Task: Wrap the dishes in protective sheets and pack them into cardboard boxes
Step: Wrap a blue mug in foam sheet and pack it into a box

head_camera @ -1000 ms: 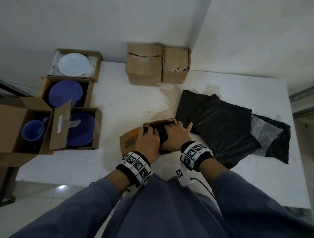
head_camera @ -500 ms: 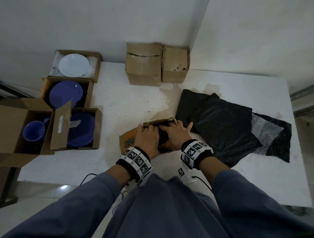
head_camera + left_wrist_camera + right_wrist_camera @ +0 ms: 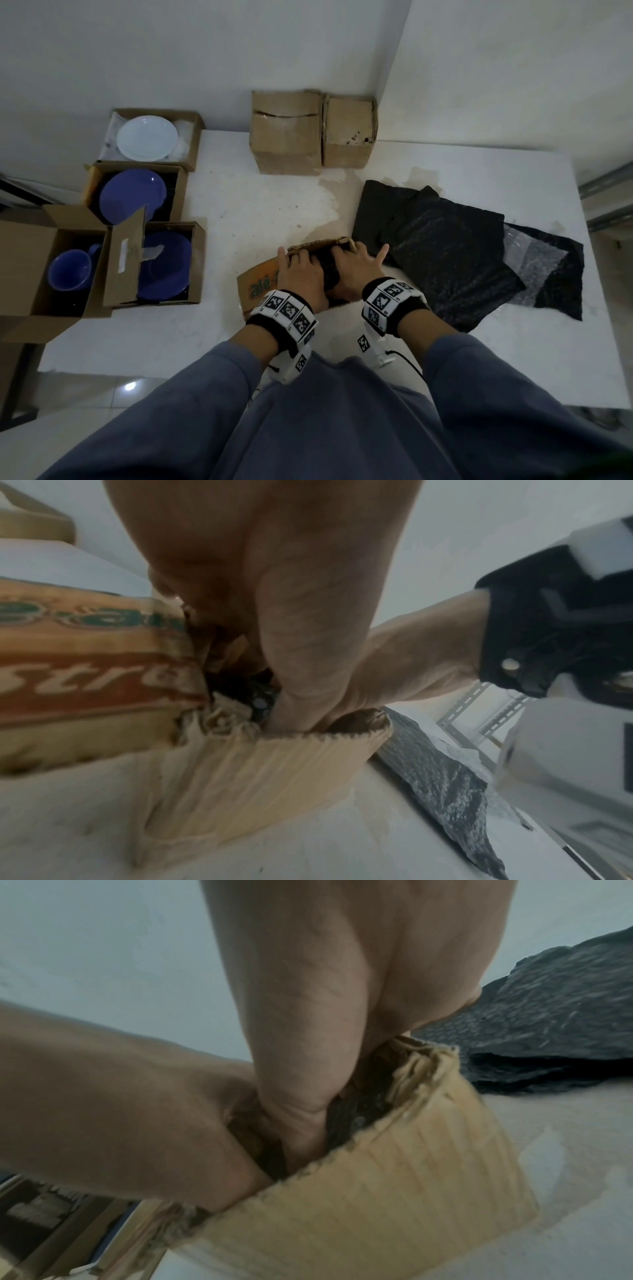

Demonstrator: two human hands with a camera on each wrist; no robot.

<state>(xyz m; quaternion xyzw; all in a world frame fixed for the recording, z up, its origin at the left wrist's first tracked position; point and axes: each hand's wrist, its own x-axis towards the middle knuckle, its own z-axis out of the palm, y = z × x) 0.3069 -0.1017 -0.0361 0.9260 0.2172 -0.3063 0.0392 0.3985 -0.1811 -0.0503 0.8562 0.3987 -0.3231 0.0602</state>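
Both hands, left hand (image 3: 301, 274) and right hand (image 3: 352, 270), fingers down inside the small open box (image 3: 260, 291) at desk (image 3: 239, 205) centre, pressing the black-wrapped bundle (image 3: 327, 274) directly beneath them, grip loosely curled over it, left slightly nearer the printed side.

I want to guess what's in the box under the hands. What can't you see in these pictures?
- What the black wrap holds: both hands cover it in the head view.
- Left hand and right hand fingertips: hidden inside the printed box in the wrist views.
- Closed boxes: contents unseen.
- Box lettering: blurred, cut off.
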